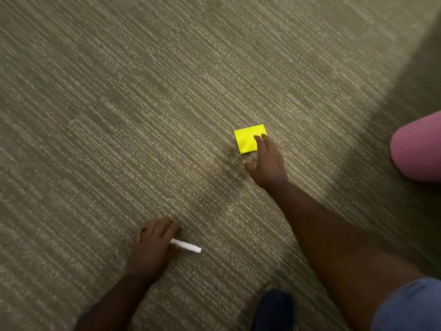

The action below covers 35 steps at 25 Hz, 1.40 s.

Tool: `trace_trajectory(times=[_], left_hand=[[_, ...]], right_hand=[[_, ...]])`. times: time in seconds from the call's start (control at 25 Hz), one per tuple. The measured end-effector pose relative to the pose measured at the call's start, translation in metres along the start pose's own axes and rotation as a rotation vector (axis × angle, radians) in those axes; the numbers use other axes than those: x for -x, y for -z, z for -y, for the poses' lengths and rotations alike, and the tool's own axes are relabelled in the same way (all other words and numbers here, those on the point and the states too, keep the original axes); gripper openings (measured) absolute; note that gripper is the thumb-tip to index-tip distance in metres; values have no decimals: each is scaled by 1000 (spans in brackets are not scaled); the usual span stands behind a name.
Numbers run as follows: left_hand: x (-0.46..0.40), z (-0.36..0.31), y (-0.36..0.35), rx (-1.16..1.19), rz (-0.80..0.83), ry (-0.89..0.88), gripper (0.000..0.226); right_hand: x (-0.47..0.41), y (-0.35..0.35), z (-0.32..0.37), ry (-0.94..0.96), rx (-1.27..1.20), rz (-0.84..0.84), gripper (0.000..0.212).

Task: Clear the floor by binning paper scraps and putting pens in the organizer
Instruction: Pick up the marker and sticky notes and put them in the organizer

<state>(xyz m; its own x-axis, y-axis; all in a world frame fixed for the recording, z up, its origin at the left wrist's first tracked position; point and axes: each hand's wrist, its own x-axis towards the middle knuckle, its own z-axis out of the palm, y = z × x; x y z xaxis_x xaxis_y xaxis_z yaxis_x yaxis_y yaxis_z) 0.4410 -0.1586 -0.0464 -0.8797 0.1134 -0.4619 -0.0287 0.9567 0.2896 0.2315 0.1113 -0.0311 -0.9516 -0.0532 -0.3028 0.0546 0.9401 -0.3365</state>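
A bright yellow square paper scrap (247, 139) lies flat on the striped grey-brown carpet (143, 103). My right hand (266, 161) reaches over it with fingers spread, and the fingertips rest on the scrap's right edge. Lower left, my left hand (154, 244) is down at the carpet with fingers curled around one end of a white pen (187, 246). The rest of the pen sticks out to the right, low over the carpet or on it.
A pink rounded object (420, 149) sits at the right edge. A dark shape (274, 306) shows at the bottom, and a blue sleeve (410, 306) covers my right upper arm. A shadow band crosses the carpet on the right.
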Motion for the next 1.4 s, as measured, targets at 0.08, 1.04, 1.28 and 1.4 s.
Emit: trace_trajectory(times=[0.08,1.04,1.28,1.4], left_hand=[[-9,7,-11,-41,-73,-53,38],[-60,-125,330,169,-536,-9,16],[74,-202,515,382,-451,-149,18],[128,-237,598,411,-446,-352,20]], right_hand=[[-28,-11,0,-74,-59,-41,80],[49,276,123,-123,-251,-288,20],[187,472,182,-197,-337,-451,13],[269,555,207,-290,-336,-574,11]])
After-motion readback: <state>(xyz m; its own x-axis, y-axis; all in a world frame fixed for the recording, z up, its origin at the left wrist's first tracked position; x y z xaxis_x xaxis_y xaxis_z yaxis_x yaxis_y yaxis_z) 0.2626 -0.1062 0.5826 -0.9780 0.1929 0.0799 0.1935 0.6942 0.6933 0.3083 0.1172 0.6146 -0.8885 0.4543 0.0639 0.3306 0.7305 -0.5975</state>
